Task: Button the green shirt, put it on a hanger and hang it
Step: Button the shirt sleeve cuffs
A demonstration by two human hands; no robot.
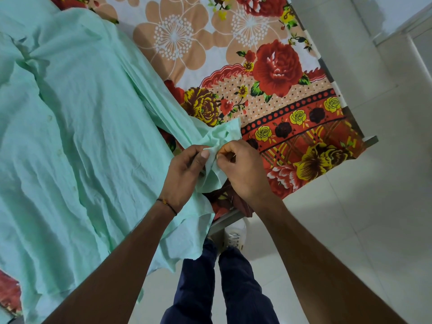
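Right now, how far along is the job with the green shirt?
Early. The green shirt lies spread on the floral bedsheet, and its front looks closed, though I can't confirm it is buttoned. In hand: the left hand and right hand pinch the sleeve cuff, apparently buttoning it. Left: hanger and hanging; no hanger visible.

A flowered bedsheet [268, 73] (red and yellow roses on peach) covers the bed. Below, white floor tiles [374, 206], dark trousers [201, 288] and a white shoe [236, 235].

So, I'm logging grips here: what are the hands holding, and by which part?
Both hands, left hand and right hand, pinch the crumpled mint-green cotton shirt by its sleeve cuff, between thumb and fingers.
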